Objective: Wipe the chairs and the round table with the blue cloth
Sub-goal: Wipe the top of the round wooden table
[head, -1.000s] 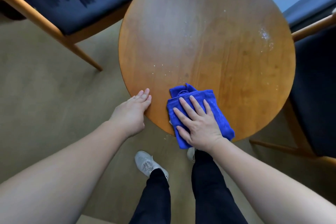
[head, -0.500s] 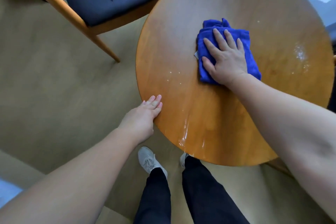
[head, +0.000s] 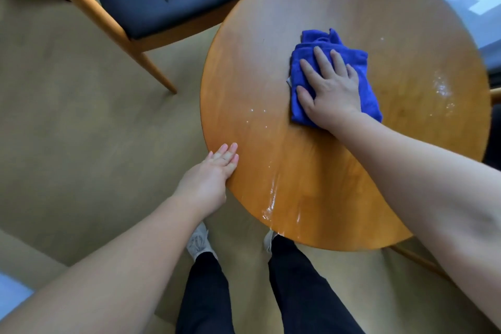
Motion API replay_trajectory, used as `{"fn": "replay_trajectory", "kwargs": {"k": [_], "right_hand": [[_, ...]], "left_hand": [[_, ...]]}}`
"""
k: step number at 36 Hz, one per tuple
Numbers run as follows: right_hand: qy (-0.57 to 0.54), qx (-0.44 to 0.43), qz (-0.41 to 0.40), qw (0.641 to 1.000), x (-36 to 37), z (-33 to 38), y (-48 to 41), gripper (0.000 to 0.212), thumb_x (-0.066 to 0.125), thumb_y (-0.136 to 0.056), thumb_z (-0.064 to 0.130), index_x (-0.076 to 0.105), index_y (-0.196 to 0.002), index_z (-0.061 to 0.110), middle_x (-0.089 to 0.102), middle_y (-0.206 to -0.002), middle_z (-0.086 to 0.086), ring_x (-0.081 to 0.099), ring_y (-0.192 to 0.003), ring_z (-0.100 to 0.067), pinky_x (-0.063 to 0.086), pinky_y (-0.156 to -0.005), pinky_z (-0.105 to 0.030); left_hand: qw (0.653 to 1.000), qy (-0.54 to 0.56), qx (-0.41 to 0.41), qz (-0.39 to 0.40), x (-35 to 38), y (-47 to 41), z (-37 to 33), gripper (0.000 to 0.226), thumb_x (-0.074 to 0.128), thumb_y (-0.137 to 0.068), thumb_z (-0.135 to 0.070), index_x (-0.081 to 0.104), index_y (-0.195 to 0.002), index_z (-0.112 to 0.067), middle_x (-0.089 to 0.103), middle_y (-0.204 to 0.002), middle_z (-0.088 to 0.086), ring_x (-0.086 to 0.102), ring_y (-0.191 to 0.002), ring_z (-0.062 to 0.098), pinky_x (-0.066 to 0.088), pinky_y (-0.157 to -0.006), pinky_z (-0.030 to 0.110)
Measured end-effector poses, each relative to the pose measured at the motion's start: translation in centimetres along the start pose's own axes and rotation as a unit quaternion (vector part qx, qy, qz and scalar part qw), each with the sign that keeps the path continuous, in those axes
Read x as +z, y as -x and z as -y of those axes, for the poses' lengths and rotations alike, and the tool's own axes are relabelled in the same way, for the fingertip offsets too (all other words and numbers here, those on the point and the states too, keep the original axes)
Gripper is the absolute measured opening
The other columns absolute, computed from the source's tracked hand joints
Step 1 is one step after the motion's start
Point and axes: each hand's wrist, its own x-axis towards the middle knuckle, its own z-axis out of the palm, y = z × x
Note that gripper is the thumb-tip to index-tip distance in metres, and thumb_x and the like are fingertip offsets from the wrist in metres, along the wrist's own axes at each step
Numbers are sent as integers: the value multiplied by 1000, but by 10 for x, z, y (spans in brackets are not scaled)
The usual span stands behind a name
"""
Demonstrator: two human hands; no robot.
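With fingers spread flat, the right hand [head: 332,92] presses the blue cloth [head: 320,42] on the middle surface of the round table [head: 352,5], the left hand [head: 210,179] steadying its rim with straight, closed fingers; water streaks [head: 273,198] near the edge and droplets [head: 442,89] at right suggest wiping is partway.

Single head-worn wide-angle view, looking steeply down, close over round table [head: 352,184], floor beneath

2 bare forearms [head: 122,266]; black trousers [head: 206,295]; 2 pale grey sneakers [head: 198,241].
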Motion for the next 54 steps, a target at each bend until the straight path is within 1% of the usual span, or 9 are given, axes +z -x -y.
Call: {"fn": "replay_trajectory", "kwargs": {"k": [12,17,20,23,28,34,40,44,54], "right_hand": [[-60,46,15,997,42,91,199,55,37,-91,49,54,-136,22,38,-151,-9,35,-137,-37,30,-108,-58],[-128,56,49,989,48,120,239,59,29,-94,49,35,-147,23,12,-159,-4,12,-146,-33,16,-116,-55],[-137,30,8,990,44,105,248,61,44,-91,44,37,-147,20,16,-158,-13,17,-145,-38,20,-114,-56],[-41,4,45,998,41,90,247,76,44,-83,63,37,-147,24,22,-157,-14,20,-141,-46,20,-111,-63],[1,47,108,993,50,103,235,111,28,-67,90,0,-150,22,-11,-157,-14,-5,-145,-44,4,-114,-62],[-23,79,84,993,51,116,225,105,44,-69,83,28,-150,18,14,-157,-22,15,-141,-49,24,-109,-64],[-42,85,76,993,45,134,190,102,27,-73,86,14,-153,24,-2,-161,-14,1,-145,-44,11,-114,-60],[-28,103,70,992,42,147,162,103,18,-71,87,6,-153,27,-9,-161,-12,-5,-145,-42,8,-115,-57],[-27,107,35,993,31,177,97,103,24,-69,87,10,-152,28,-1,-161,-11,0,-145,-41,10,-115,-58]], "left_hand": [[992,-117,51,7,-13,7,0,85,45,-82,5,1,-151,-20,-15,-156,-7,-8,-144,8,2,-115,22],[990,-127,64,-1,-14,10,2,87,45,-81,4,1,-151,-20,-16,-157,-7,-8,-144,8,1,-111,19],[991,-110,77,9,-16,10,5,89,45,-78,6,2,-151,-20,-14,-157,-7,-7,-144,7,1,-111,18],[988,-110,104,-5,-20,13,14,85,45,-77,1,9,-151,-21,-8,-158,-9,-2,-144,5,9,-112,19],[982,-130,110,-81,-21,18,32,79,46,-77,1,22,-149,-20,7,-158,-8,6,-144,7,10,-112,21],[990,-78,100,-69,-19,15,31,80,43,-75,4,25,-148,-22,10,-156,-14,7,-141,-1,14,-105,14],[991,-41,115,-53,-26,17,35,79,43,-75,6,29,-147,-22,12,-156,-15,9,-142,-1,10,-109,13],[986,-10,93,-142,-36,24,44,70,45,-73,9,45,-140,-13,34,-151,-2,26,-140,13,13,-112,19],[983,11,45,-177,-55,44,88,66,47,-70,11,52,-133,-7,45,-143,5,36,-136,18,15,-109,17]]}}
